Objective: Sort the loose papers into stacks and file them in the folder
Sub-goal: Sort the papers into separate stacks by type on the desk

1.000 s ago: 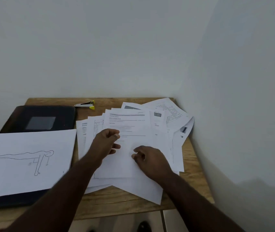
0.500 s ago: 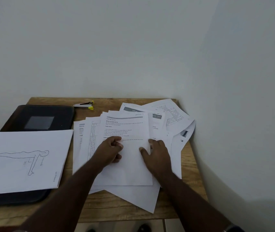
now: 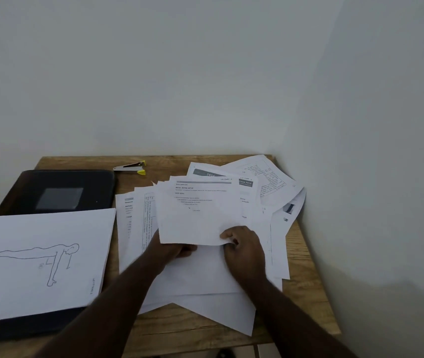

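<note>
Papers, white printed sheets (image 3: 195, 213): both your hands (image 3: 243, 244) pinch them above the loose pile; sorting underway; next, lay them beside the black folder (image 3: 61, 192).

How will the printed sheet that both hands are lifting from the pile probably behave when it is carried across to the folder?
The printed sheet is thin, so it will probably flop; its near edge already curves between the left hand and the right hand. It looks very light, so it may flutter. It should slide easily off the paper pile.
</note>
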